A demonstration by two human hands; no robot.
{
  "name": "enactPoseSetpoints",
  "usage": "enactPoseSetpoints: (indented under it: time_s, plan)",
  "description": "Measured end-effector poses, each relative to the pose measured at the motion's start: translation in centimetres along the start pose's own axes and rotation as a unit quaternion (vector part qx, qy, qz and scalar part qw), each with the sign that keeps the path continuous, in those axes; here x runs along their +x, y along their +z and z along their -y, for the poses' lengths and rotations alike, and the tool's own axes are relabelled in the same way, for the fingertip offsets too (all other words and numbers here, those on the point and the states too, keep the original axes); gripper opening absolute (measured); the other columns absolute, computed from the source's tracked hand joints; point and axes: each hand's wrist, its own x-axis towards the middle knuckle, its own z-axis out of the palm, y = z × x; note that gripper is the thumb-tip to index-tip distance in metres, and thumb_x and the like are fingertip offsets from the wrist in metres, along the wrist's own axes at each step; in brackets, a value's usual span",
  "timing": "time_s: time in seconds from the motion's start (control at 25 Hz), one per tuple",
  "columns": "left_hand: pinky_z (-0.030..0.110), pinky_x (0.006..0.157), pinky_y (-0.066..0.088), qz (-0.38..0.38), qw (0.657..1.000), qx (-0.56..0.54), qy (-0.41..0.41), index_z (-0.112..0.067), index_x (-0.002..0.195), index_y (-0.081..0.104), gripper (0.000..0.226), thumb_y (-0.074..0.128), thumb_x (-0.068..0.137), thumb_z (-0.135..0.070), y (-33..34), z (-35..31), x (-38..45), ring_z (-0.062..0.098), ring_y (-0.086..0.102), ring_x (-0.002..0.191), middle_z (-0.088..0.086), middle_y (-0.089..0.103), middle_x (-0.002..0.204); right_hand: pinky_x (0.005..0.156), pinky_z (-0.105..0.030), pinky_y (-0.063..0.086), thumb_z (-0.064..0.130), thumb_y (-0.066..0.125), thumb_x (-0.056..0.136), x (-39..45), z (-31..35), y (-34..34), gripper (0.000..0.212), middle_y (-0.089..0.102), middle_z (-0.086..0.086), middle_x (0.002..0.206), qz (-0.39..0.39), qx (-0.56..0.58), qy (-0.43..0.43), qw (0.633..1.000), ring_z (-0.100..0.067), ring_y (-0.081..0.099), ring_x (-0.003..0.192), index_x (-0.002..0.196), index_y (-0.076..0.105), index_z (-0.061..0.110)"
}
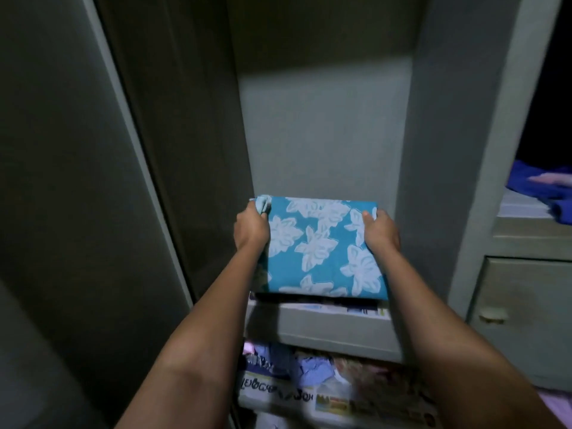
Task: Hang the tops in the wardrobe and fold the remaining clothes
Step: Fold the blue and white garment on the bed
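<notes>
While both arms are stretched forward into the wardrobe [325, 125], a folded blue cloth [318, 252] with white flowers is held between the two hands. The cloth is folded into a flat block. Its long side runs from left to right, across the shelf [325, 329], and its flat top is turned up. The far edge of the cloth is close to the back wall of the wardrobe. The near edge sticks out a little over the front edge of the shelf. It cannot be told if the cloth is fully set down on the shelf.

The left edge of the cloth is gripped by the left hand [250, 229], with the fingers curled round a bunched corner. The right edge is gripped by the right hand [382, 232], with the thumb laid on top of the cloth and the fingers hidden under it.

Below the shelf, a heap of mixed clothes [297, 366] is seen on a lower shelf lined with newspaper [309, 397]. At the right side, a dark blue cloth [544, 187] is lying on another shelf, above a small cupboard door [523, 320].
</notes>
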Motion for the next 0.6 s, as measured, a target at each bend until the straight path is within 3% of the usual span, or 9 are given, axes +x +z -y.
enactPoseSetpoints:
  time_s: [0.12,0.24,0.32,0.44,0.52,0.6]
  plan:
    - [0.045,0.106,0.032,0.042,0.994,0.101,-0.002,-0.013,0.136,0.036,0.057,0.046,0.093,-0.049,3.4,0.1,2.9,0.032,0.043,0.13,0.014,0.047,0.139,0.101,-0.039,0.038,0.036,0.043,0.098,2.8,0.2,1.9,0.048,0.045,-0.015,0.141,-0.004,-0.163,0.045,0.986,-0.033,0.044,0.128,0.139,0.039,0.011]
    - [0.043,0.117,0.008,0.051,0.977,0.115,0.171,-0.014,0.142,0.036,0.049,0.034,0.1,-0.039,7.1,-1.3,2.1,0.022,0.022,0.144,0.008,0.037,0.15,0.115,-0.039,0.017,0.025,0.038,0.1,2.8,0.8,5.5,0.049,0.025,-0.011,0.155,0.05,-0.28,-0.054,0.957,-0.027,0.021,0.143,0.147,0.029,0.012]
    - [0.041,0.118,0.006,0.157,0.951,0.075,0.255,-0.014,0.142,0.039,0.044,0.025,0.103,-0.03,9.3,-2.1,0.6,0.022,0.019,0.145,0.007,0.036,0.151,0.117,-0.041,0.013,0.019,0.032,0.101,1.9,1.1,8.3,0.046,0.021,-0.009,0.157,0.132,-0.309,-0.104,0.936,-0.026,0.016,0.145,0.146,0.032,0.012]
    - [0.043,0.119,-0.003,0.308,0.906,0.167,0.235,-0.017,0.152,0.015,0.051,0.014,0.104,-0.033,12.2,0.5,-0.4,0.021,0.0,0.148,-0.001,0.009,0.161,0.119,-0.042,0.001,0.024,0.021,0.103,-0.1,-0.9,11.4,0.051,0.002,-0.001,0.161,0.206,-0.379,-0.118,0.894,-0.022,0.0,0.148,0.153,0.011,0.017]
    - [0.043,0.118,-0.01,0.312,0.895,0.221,0.227,-0.023,0.153,0.005,0.053,0.011,0.103,-0.039,13.2,2.6,0.3,0.019,-0.01,0.147,-0.005,-0.003,0.161,0.119,-0.042,-0.006,0.034,0.013,0.103,-0.5,-2.2,11.7,0.052,-0.007,0.005,0.16,0.193,-0.407,-0.118,0.885,-0.018,-0.008,0.147,0.153,0.001,0.024]
    - [0.043,0.116,-0.014,0.299,0.906,0.221,0.201,-0.026,0.153,0.001,0.061,0.011,0.1,-0.052,13.3,3.4,1.3,0.019,-0.015,0.146,-0.006,-0.009,0.16,0.118,-0.043,-0.011,0.045,0.008,0.101,0.2,-2.7,11.5,0.055,-0.01,0.006,0.16,0.173,-0.431,-0.096,0.88,-0.018,-0.012,0.147,0.152,-0.004,0.028]
